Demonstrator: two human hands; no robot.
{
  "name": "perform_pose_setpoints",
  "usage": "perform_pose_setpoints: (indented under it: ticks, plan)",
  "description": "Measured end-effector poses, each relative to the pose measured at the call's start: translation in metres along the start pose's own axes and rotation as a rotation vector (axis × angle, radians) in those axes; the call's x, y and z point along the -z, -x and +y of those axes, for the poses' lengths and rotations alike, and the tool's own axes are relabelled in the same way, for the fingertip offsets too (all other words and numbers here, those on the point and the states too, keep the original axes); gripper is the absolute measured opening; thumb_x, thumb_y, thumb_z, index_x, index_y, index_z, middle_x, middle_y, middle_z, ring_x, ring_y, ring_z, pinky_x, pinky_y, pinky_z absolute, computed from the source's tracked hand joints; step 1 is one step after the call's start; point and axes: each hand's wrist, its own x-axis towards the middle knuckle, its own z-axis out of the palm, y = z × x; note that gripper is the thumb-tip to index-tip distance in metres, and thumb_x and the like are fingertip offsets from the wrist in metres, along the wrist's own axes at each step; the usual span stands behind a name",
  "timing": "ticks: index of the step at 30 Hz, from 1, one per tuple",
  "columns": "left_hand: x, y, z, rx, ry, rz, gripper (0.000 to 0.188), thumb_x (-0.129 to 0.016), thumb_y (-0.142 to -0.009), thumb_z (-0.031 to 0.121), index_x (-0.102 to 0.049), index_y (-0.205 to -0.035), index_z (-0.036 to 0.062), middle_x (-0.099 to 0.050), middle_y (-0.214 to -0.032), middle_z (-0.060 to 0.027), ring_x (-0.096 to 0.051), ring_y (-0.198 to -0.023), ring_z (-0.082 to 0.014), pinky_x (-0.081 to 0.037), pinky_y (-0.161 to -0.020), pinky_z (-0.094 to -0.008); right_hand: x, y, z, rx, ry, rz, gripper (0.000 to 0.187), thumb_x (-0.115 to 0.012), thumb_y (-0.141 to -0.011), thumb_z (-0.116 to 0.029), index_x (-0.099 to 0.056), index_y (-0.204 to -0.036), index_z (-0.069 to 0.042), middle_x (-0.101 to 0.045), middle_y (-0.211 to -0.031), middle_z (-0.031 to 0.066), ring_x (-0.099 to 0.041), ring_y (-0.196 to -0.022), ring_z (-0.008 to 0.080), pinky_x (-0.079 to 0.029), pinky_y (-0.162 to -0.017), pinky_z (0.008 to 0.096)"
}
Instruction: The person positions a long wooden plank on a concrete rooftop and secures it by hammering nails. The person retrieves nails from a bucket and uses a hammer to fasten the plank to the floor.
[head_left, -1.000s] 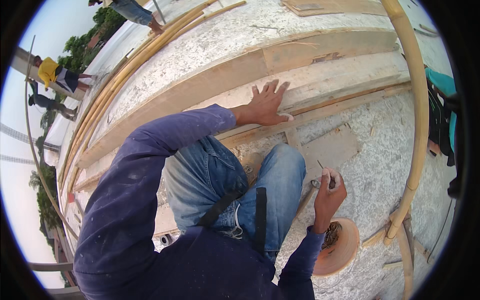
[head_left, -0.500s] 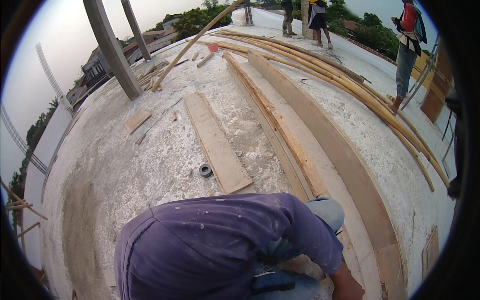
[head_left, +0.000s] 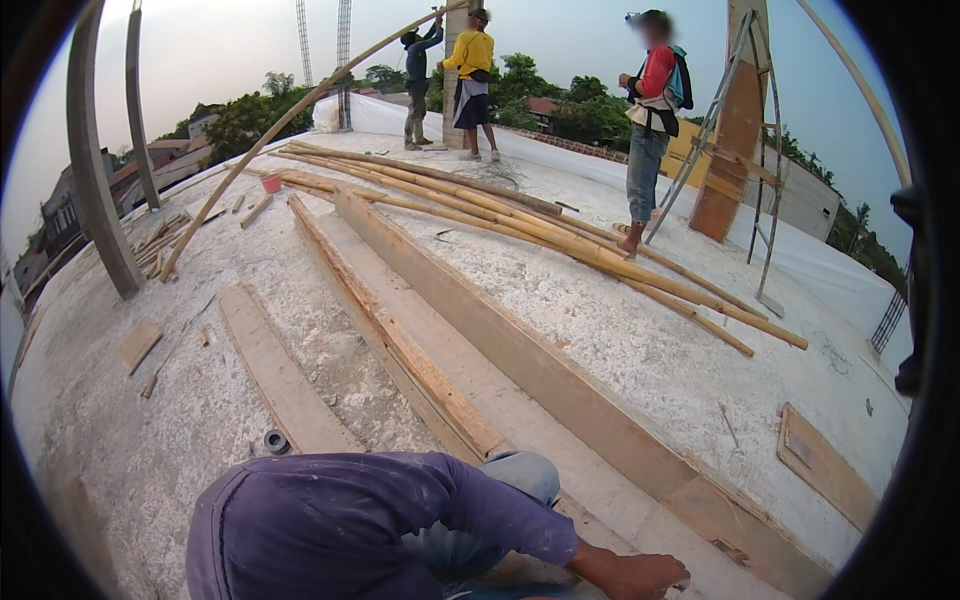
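My left arm, in a dusty purple sleeve [head_left: 330, 510], reaches across the lower edge over my bent knee [head_left: 525, 475] in faded jeans. At its end my left hand [head_left: 640, 576] is closed, fingers curled downward, low over the pale strip beside a long upright board [head_left: 560, 385]. What it grips, if anything, is hidden. My right hand is out of the picture. A rough-edged timber [head_left: 410, 345] runs away from my knee, alongside that board. To its left a flat plank [head_left: 280, 375] lies on the rough slab, with a small dark ring [head_left: 276, 441] beside it.
Long bamboo poles [head_left: 520, 220] lie across the slab ahead. A person in a red top [head_left: 655, 75] stands by a metal ladder frame [head_left: 715, 110]. Two others work at a column [head_left: 457, 90]. A slanting pole [head_left: 300, 105] and a wooden panel [head_left: 830, 465] are also there.
The view has swung right and upward, so the scene has shifted left and down. More of my left hand shows, and more of the people and the ladder frame.
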Motion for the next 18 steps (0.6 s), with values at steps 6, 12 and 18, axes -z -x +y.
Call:
perform_pose_setpoints:
  ticks: [6, 12, 18]
  plan:
    - [-0.037, -0.005, 0.0, -0.132, 0.278, -0.206, 0.04, -0.062, -0.094, 0.022, -0.063, -0.127, -0.0004, -0.066, -0.116, -0.0296, -0.063, -0.111, -0.0459, -0.051, -0.095, -0.0534, 0.002, 0.002, 0.015, -0.084, 0.0, 0.026, 0.035, -0.068, -0.101, -0.026, -0.065, -0.129, -0.005, -0.069, -0.109, 0.0125, -0.065, -0.098, 0.0276, -0.053, -0.085, 0.0421]
    - [-0.039, -0.002, 0.036, -0.143, 0.322, -0.289, 0.04, -0.061, -0.094, 0.021, -0.062, -0.131, 0.0045, -0.067, -0.117, -0.0249, -0.064, -0.11, -0.0417, -0.05, -0.095, -0.053, 0.009, 0.007, 0.027, -0.144, 0.006, 0.03, 0.034, -0.066, -0.102, -0.026, -0.065, -0.127, -0.003, -0.068, -0.104, 0.0118, -0.065, -0.092, 0.026, -0.053, -0.08, 0.0409]
    - [0.017, -0.015, 0.091, -0.053, 0.642, -0.297, 0.022, -0.054, -0.093, 0.012, -0.06, -0.11, -0.0007, -0.065, -0.095, -0.0178, -0.064, -0.085, -0.0309, -0.054, -0.078, -0.0457, 0.034, 0.013, 0.066, -0.249, -0.034, 0.092, 0.033, -0.064, -0.102, -0.026, -0.065, -0.125, -0.001, -0.067, -0.099, 0.0112, -0.064, -0.087, 0.0244, -0.053, -0.075, 0.0397]
